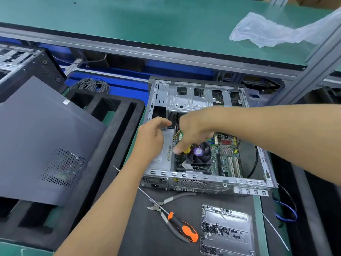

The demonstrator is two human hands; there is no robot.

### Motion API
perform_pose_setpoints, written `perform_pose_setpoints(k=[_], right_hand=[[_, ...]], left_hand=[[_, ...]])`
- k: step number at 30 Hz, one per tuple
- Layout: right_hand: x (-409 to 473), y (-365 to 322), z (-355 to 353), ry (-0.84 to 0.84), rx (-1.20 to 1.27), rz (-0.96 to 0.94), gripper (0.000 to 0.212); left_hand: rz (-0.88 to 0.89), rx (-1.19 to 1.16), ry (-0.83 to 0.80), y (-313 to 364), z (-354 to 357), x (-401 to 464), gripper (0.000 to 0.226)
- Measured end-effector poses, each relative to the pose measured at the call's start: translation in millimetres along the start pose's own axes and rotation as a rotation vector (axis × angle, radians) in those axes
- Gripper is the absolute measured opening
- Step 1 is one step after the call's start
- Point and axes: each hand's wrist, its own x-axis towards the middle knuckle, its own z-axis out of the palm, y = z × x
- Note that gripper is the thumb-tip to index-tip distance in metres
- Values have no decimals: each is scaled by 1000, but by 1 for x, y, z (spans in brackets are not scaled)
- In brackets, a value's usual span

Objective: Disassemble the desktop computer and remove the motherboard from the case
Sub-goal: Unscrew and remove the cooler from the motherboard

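The open desktop case point(206, 179) lies on its side on a dark mat. Inside it sits the green motherboard point(226, 157) with a black CPU fan point(200, 154) bearing a purple sticker. My right hand point(195, 128) reaches in from the right and grips a yellow-handled tool point(187, 149) just left of the fan; its tip is hidden. My left hand point(152, 137) hovers over the grey power supply point(167, 145) at the case's left end, fingers loosely curled and holding nothing.
The removed dark side panel point(46, 137) leans on a black foam tray point(118, 137) at left. Pliers point(167, 202), an orange-and-black screwdriver point(184, 228) and a clear tray of screws point(227, 230) lie in front of the case. A plastic bag point(269, 32) lies on the green shelf.
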Motion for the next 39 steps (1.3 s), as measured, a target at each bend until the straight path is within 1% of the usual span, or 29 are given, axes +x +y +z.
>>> perform_pose_setpoints(k=[1, 2, 3, 4, 5, 6, 10, 12, 13, 14, 15, 16, 18, 20, 21, 22, 23, 24, 26, 28, 29, 30, 31, 32, 34, 36, 37, 38, 39], right_hand=[[6, 0, -3, -102, 246, 87, 67], [12, 1, -6, -168, 418, 166, 65], [16, 1, -9, -210, 474, 229, 62], [19, 2, -11, -227, 435, 266, 56], [20, 3, -12, -218, 341, 283, 50], [19, 3, -10, -176, 182, 248, 44], [0, -2, 0, 222, -631, -186, 38], [-7, -2, 5, 286, -914, -395, 38], [-9, -2, 5, 299, -964, -433, 37], [-9, 0, 4, 316, -921, -417, 38], [-8, 2, 4, 318, -760, -349, 41], [-8, 3, 4, 280, -531, -244, 49], [-3, 4, 2, 105, -42, -23, 67], [3, 5, -3, -94, 341, 193, 78], [5, 6, -6, -176, 448, 283, 81], [8, 8, -7, -228, 471, 338, 81], [10, 10, -7, -252, 416, 345, 74], [10, 11, -7, -214, 266, 304, 59], [6, 6, -2, -9, -232, 54, 36], [-1, -4, 3, 265, -702, -208, 35], [-3, -8, 5, 349, -865, -330, 38], [-4, -10, 7, 383, -964, -421, 37], [-5, -11, 8, 399, -964, -444, 35], [-5, -9, 7, 411, -843, -401, 34], [-3, -3, 5, 346, -362, -190, 47], [3, -2, 3, 137, 147, 63, 54], [6, -1, 2, 29, 342, 181, 57], [9, -2, -1, -59, 473, 274, 59], [12, -2, -2, -128, 534, 334, 60]], left_hand=[[-6, -3, -7, 1, 1, 0, 45], [-10, -5, -14, 2, 1, 0, 43], [-10, -2, -16, 2, 1, 0, 42], [-8, 6, -9, 2, 1, -1, 42], [-8, 17, 0, 2, 1, -1, 43], [-11, 22, 5, 2, 1, -1, 43], [19, 36, 8, 3, 1, -1, 44], [37, 48, -2, 3, 1, 0, 43], [43, 54, -3, 2, 1, 0, 43], [47, 57, -4, 2, 2, 0, 43], [47, 58, -4, 1, 2, -1, 43], [45, 59, -6, 1, 2, -1, 43], [31, 53, -8, 1, 2, -1, 43], [19, 40, -17, 1, 2, -1, 43], [19, 38, -22, 1, 2, -1, 43], [19, 42, -22, 0, 2, -1, 43], [19, 50, -16, -1, 2, -1, 43], [19, 57, -8, -2, 2, -1, 43], [30, 62, -4, -2, 3, 0, 43], [29, 59, -16, -1, 3, 0, 43], [18, 56, -21, 0, 3, 1, 43], [8, 54, -20, 1, 3, 1, 43], [11, 56, -15, 1, 2, 0, 42], [24, 60, -12, 1, 2, 0, 42], [41, 64, -17, 1, 2, -1, 41], [31, 59, -30, 2, 2, -2, 41], [27, 57, -39, 3, 2, -2, 41], [23, 59, -43, 3, 2, -2, 41], [23, 63, -42, 2, 1, -2, 41]])
